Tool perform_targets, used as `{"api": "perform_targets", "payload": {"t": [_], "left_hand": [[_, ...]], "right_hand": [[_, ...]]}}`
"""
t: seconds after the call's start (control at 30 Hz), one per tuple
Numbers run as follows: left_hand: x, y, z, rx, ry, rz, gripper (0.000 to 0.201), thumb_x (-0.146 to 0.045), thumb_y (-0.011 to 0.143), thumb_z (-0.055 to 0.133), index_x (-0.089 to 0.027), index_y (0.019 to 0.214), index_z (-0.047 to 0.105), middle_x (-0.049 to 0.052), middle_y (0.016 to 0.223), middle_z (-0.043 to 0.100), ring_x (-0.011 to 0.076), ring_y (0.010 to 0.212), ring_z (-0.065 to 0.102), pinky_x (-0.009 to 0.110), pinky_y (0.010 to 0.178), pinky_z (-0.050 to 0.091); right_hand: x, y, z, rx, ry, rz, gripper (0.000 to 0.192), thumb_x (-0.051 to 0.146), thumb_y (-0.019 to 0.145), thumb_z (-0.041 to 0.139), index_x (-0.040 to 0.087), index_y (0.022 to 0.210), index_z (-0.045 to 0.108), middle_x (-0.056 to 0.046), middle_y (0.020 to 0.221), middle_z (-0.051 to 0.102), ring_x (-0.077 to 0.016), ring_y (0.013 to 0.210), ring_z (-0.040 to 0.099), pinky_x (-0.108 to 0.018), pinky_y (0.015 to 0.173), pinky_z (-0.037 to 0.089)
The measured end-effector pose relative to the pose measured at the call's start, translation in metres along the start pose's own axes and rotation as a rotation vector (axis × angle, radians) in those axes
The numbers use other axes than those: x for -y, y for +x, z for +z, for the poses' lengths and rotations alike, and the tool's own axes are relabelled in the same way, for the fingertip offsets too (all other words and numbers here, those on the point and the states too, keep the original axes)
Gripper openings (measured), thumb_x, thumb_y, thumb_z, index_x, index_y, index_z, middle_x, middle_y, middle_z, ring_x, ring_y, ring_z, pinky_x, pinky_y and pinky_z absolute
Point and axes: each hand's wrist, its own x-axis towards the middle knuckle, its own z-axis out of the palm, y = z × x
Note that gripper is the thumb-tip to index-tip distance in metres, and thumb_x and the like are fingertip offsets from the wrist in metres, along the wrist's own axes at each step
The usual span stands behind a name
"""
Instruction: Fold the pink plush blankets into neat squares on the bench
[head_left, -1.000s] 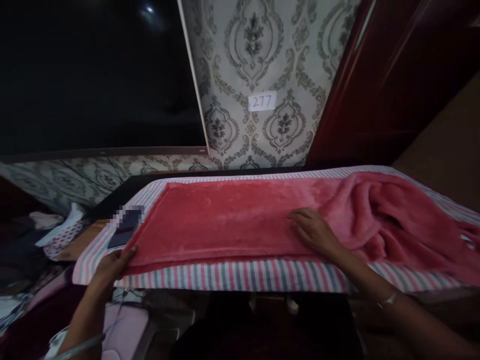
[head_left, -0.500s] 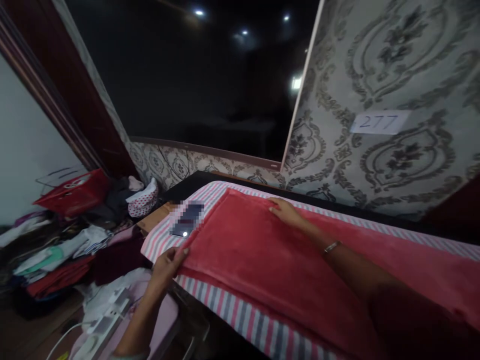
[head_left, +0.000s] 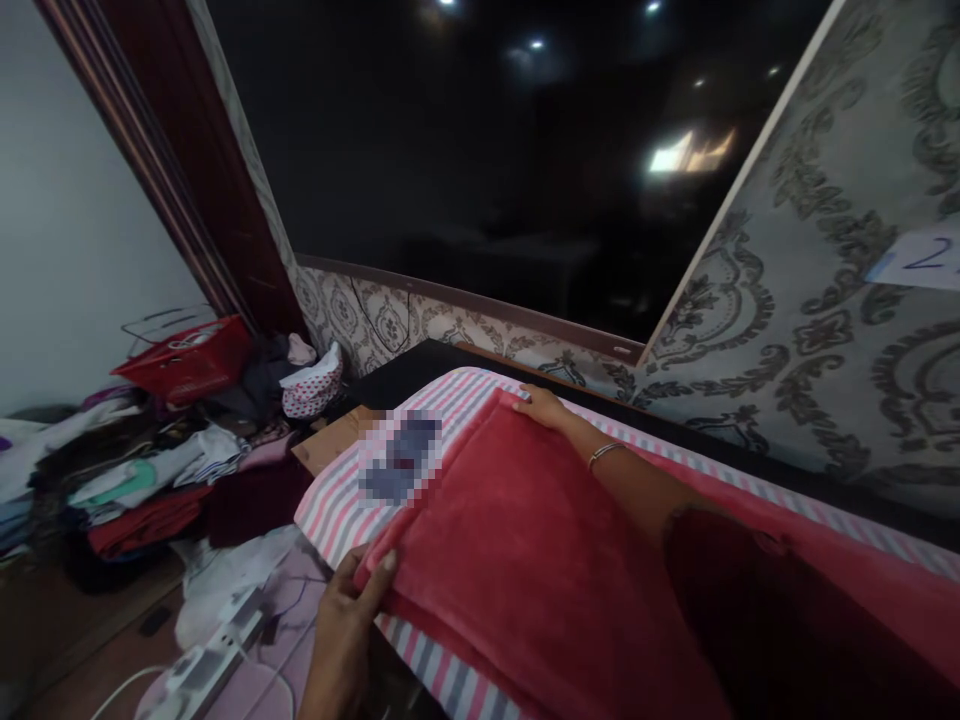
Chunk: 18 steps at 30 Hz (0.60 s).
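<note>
1. At the near left corner of the red fleece blanket [head_left: 525,540], the left hand [head_left: 341,625] has its fingers [head_left: 375,580] pinched on the edge, thumb on top; the right hand [head_left: 541,405] reaches across to the far left corner and lies on the cloth there, though whether it grips or only presses flat I cannot tell.
2. That blanket lies spread on a striped sheet [head_left: 341,500] covering the table, its left end square to the sheet's stripes.
3. Judging by both hands at the end corners, the step looks like squaring or taking up this end of the blanket; a next move would need both corners held evenly so the thick pile does not slip or skew.
4. A pixelated dark item [head_left: 401,460] rests on the sheet just beside the blanket's end; what it is cannot be made out.
5. Right of the forearm, a dark sleeve blocks much of the blanket, and its right end is cut off.
6. Clothes [head_left: 135,480] are heaped beyond the table, left.
</note>
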Motion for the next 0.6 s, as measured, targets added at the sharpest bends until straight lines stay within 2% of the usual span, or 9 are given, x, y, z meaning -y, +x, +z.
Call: {"api": "perform_targets", "payload": {"t": [0.1,0.2,0.3,0.43,0.5,0.6], "left_hand": [[0.003,0.0,0.004,0.018,-0.009,-0.036,0.06,-0.056,0.053,0.09,-0.018,0.095,0.073,0.004,0.084,0.075,0.02,0.073,0.068,0.027,0.069,0.055],[0.002,-0.001,0.008,0.017,-0.037,-0.075,0.058,-0.053,0.05,0.091,-0.018,0.093,0.073,0.004,0.081,0.074,0.0216,0.073,0.069,0.029,0.068,0.056],[-0.011,0.002,0.005,-0.078,-0.036,0.007,0.054,-0.055,0.054,0.087,-0.018,0.089,0.072,0.004,0.077,0.072,0.022,0.07,0.067,0.029,0.062,0.054],[-0.038,0.015,-0.005,-0.251,0.066,0.19,0.047,-0.051,0.054,0.085,-0.018,0.084,0.071,0.0,0.073,0.068,0.0208,0.073,0.064,0.028,0.067,0.053],[-0.044,0.021,-0.007,-0.244,0.065,0.186,0.047,-0.051,0.054,0.085,-0.018,0.085,0.07,0.0,0.073,0.068,0.0209,0.075,0.064,0.029,0.069,0.053],[-0.042,0.027,-0.006,-0.171,0.018,0.105,0.053,-0.052,0.054,0.085,-0.018,0.091,0.07,0.0,0.074,0.068,0.021,0.073,0.064,0.029,0.066,0.053]], "right_hand": [[0.001,0.006,0.008,0.02,0.073,0.048,0.02,0.029,0.073,0.08,0.017,0.088,0.074,-0.006,0.084,0.074,-0.0269,0.087,0.07,-0.032,0.079,0.052],[0.007,0.011,0.011,0.01,0.159,0.073,0.019,0.029,0.069,0.079,0.018,0.065,0.065,-0.001,0.061,0.064,-0.0217,0.064,0.064,-0.031,0.063,0.049],[0.026,0.023,0.004,-0.07,0.264,0.028,0.017,0.032,0.072,0.073,0.02,0.068,0.061,0.001,0.063,0.062,-0.0179,0.064,0.059,-0.028,0.061,0.046],[0.061,0.045,-0.006,-0.164,0.385,-0.067,0.014,0.034,0.075,0.066,0.021,0.076,0.06,0.003,0.07,0.061,-0.0155,0.07,0.056,-0.025,0.064,0.045],[0.071,0.049,-0.004,-0.192,0.412,-0.082,0.014,0.031,0.072,0.068,0.021,0.072,0.058,0.004,0.068,0.059,-0.0152,0.071,0.053,-0.025,0.066,0.044],[0.07,0.043,0.005,-0.188,0.44,-0.06,0.015,0.026,0.069,0.067,0.022,0.066,0.053,0.005,0.062,0.054,-0.0152,0.067,0.05,-0.026,0.066,0.043]]}}
